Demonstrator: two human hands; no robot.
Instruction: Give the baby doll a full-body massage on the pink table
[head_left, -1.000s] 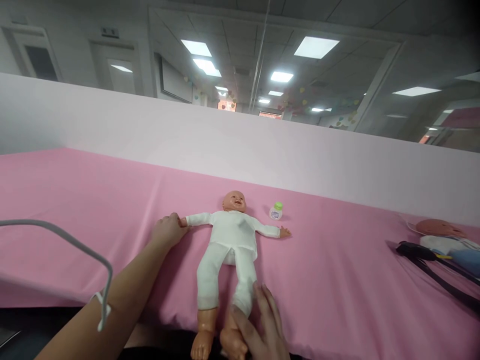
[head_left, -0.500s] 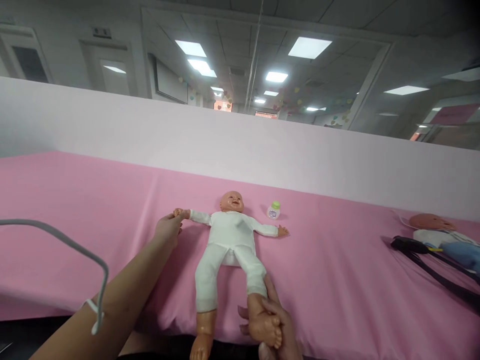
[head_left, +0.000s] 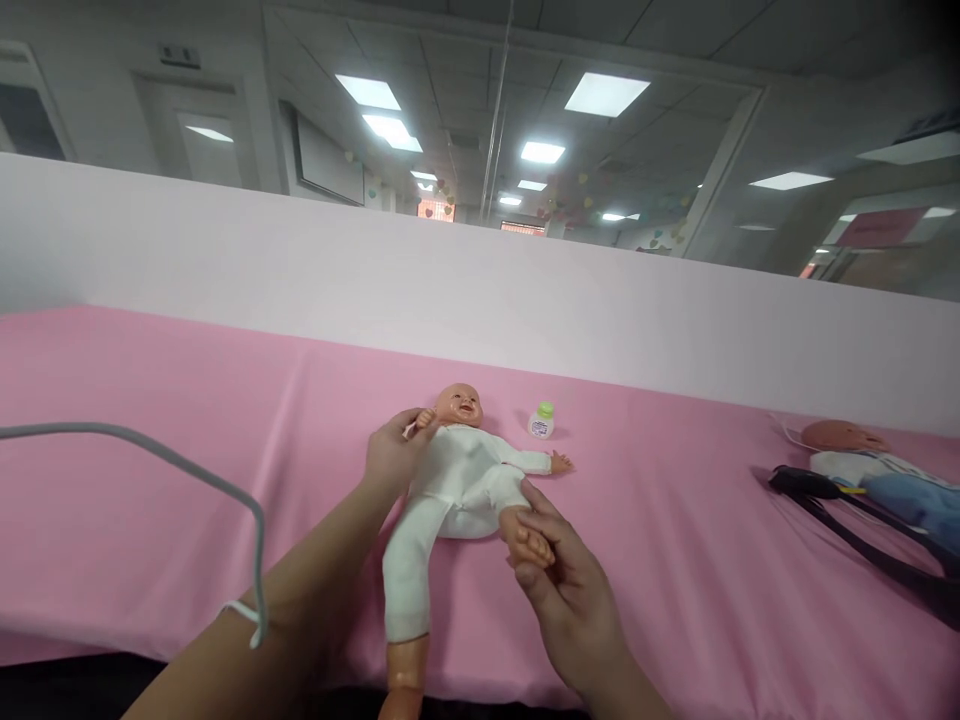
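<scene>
A baby doll (head_left: 457, 470) in a white suit lies face up on the pink sheet (head_left: 187, 420), head away from me. My left hand (head_left: 391, 458) grips the doll's arm, folded up beside its face. My right hand (head_left: 559, 575) holds the doll's foot, with that leg bent up toward its belly. The other leg lies straight, its bare foot over the near edge. The doll's far arm stays stretched out to the right.
A small bottle with a green cap (head_left: 541, 421) stands right of the doll's head. A second doll (head_left: 862, 455) lies at the far right with a black strap (head_left: 847, 510). A low pale partition (head_left: 480, 290) runs behind the table. A grey cable (head_left: 165, 455) loops at my left wrist.
My left hand has brought the doll's arm in from stretched out to beside its face. My right hand has taken the foot and pushed the leg up toward the belly.
</scene>
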